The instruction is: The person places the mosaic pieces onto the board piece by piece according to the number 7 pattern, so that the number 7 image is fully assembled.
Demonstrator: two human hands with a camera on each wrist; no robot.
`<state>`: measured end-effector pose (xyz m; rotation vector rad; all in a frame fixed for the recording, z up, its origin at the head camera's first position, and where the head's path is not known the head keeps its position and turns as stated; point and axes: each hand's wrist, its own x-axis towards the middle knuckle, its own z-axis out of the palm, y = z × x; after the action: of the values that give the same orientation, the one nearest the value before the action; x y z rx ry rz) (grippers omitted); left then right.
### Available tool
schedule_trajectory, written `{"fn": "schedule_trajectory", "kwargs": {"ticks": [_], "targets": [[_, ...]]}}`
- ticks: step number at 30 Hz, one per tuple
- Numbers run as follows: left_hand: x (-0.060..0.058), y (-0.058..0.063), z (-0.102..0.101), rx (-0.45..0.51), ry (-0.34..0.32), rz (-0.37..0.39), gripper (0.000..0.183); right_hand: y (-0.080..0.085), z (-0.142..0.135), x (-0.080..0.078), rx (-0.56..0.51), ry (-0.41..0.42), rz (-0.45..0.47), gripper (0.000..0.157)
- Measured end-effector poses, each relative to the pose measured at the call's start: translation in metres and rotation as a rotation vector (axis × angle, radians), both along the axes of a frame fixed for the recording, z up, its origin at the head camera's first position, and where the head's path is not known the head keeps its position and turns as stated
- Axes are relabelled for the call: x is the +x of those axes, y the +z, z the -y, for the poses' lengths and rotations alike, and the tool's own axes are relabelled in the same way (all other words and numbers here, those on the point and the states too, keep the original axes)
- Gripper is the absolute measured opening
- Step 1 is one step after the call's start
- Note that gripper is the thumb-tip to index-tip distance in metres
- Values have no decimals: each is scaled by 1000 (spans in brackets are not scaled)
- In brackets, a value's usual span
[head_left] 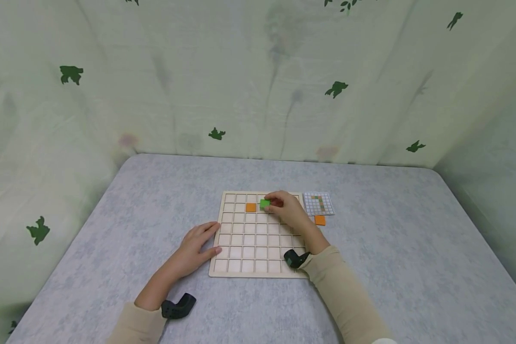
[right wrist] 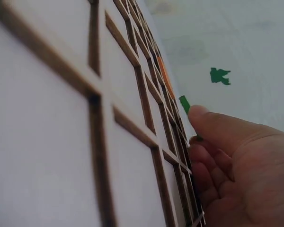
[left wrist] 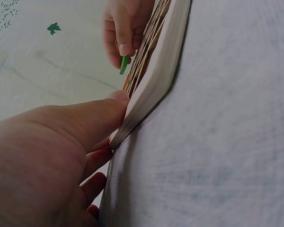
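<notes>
A wooden grid board [head_left: 237, 274] with square cells lies on the table. My right hand [head_left: 289, 208] pinches a green square tile [head_left: 264, 204] between thumb and fingers, over the upper rows of the board. The right wrist view has this green tile [right wrist: 185, 104] tilted, at the thumb tip. One orange tile [head_left: 251, 207] sits in a cell just left of the green one. At the board's left edge rests my left hand [head_left: 194, 247], its fingers fairly straight. The left wrist view shows the left thumb [left wrist: 97, 118] touching the board's corner region.
To the right of the board lies a small pattern card [head_left: 319, 204] printed with a grid and coloured squares. Another orange tile [head_left: 320, 220] lies just below the card. The grey table [head_left: 413, 248] ends at a pale curtain [head_left: 249, 86] with green leaf shapes.
</notes>
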<state>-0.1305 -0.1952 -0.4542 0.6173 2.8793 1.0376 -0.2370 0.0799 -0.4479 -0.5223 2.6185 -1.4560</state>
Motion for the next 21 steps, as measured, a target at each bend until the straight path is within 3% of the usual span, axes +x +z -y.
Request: {"fn": "schedule_trajectory", "kwargs": {"ticks": [6, 12, 21], "targets": [[0, 1, 1, 3, -3, 2, 64, 1, 2, -1, 94, 72, -55, 24], [1, 1, 1, 0, -2, 1, 64, 8, 4, 2, 126, 94, -13, 27], [0, 1, 1, -9, -6, 3, 65, 29, -10, 8, 5, 104, 33, 41]]}}
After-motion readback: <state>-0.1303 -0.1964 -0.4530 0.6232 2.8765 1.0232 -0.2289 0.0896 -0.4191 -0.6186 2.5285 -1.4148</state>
